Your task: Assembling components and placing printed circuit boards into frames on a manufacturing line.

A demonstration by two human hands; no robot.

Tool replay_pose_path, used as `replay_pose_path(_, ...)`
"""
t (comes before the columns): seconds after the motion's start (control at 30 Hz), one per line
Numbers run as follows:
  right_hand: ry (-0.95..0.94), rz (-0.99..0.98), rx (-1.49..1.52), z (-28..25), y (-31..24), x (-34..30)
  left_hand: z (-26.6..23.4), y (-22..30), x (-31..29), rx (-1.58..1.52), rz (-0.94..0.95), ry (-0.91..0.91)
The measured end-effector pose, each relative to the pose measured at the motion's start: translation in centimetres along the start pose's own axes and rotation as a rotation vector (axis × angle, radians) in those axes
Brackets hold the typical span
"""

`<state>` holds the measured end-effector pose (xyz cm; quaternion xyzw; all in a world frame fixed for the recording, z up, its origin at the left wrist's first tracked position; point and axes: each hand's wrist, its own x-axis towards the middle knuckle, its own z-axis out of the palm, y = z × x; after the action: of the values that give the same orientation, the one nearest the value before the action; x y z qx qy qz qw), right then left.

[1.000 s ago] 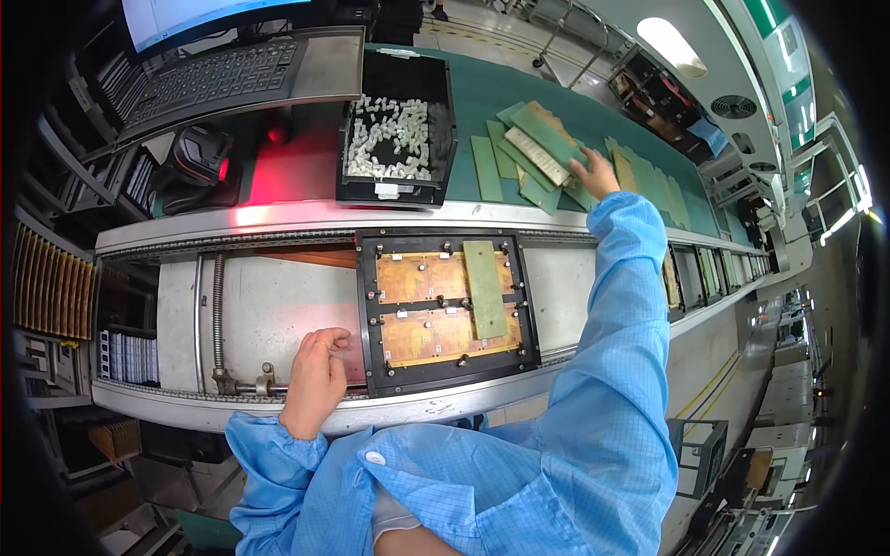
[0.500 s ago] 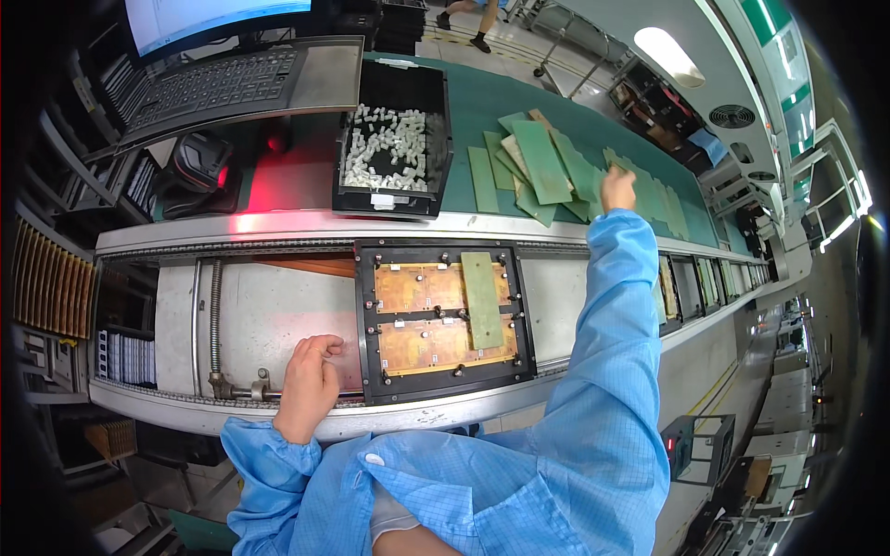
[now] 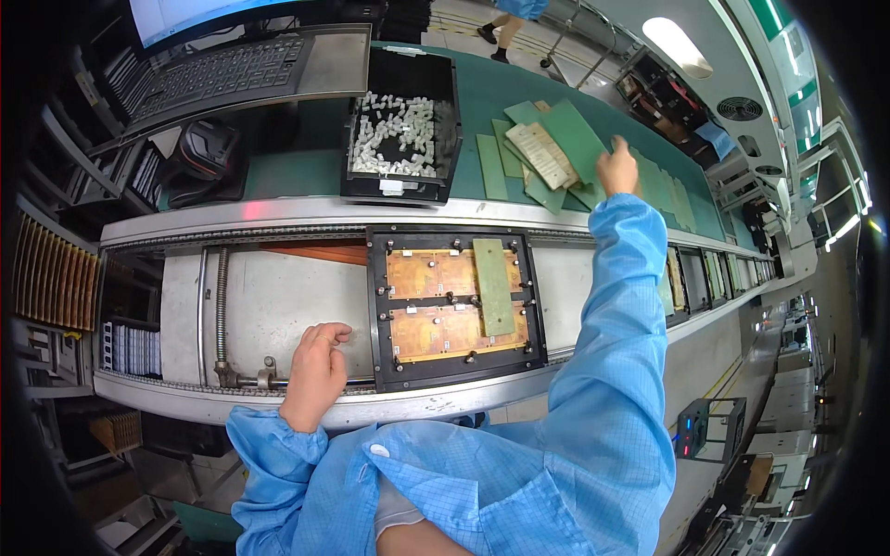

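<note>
My right hand [image 3: 618, 170] reaches to the pile at the back right, its fingers closed at the right edge of a green board [image 3: 573, 132]. Beside that board, a pale board [image 3: 541, 156] lies over other green strips. My left hand [image 3: 318, 372] hovers above the conveyor, loosely bent and holding nothing. To its right sits a black frame fixture [image 3: 451, 372] carrying orange circuit boards [image 3: 417, 334] and several small black pegs. One green strip [image 3: 495, 292] lies upright across the right part of those circuit boards.
A black bin [image 3: 400, 190] of small white parts stands behind the conveyor rail [image 3: 306, 214]. Left of it are a scanner [image 3: 206, 157] and a keyboard [image 3: 218, 82] on a shelf. More green strips [image 3: 681, 201] lie right of my right hand. Someone's legs [image 3: 505, 32] show at the back.
The green board on top of the pile has shifted right and turned, uncovering the pale board. My right hand has moved slightly up in the picture. The left hand stays beside the fixture.
</note>
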<state>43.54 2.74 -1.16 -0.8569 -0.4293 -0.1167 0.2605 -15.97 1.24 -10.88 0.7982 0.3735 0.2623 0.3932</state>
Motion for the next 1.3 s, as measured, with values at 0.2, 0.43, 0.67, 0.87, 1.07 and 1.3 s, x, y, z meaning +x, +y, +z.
replay_pose_path(0.2, -0.069, -0.386, -0.072, 4.2, -2.3, -3.2, -0.1, 0.1, -0.3, -0.042, -0.016, 0.006)
replay_pose_path(0.43, -0.132, -0.232, -0.192, 5.5, -2.9, -6.0, -0.7, 0.2, -0.6, -0.079, -0.017, -0.003)
replay_pose_path(0.67, -0.257, 0.046, 0.420, -2.1, -10.0, -14.6, 0.3, 2.1, -1.6, -0.283, -0.004, -0.182)
replay_pose_path(0.87, -0.210, -0.072, 0.371, -4.0, -20.6, -30.7, 0.7, 1.8, -1.3, -0.224, -0.011, -0.198)
replay_pose_path(1.07, -0.120, -0.026, 0.250, 0.9, -24.0, -34.8, 0.8, 1.5, -1.4, -0.234, -0.030, -0.208)
replay_pose_path(1.3, -0.151, -0.106, 0.098, 1.2, -24.8, -34.9, 0.9, 1.0, -1.8, -0.216, 0.026, -0.194)
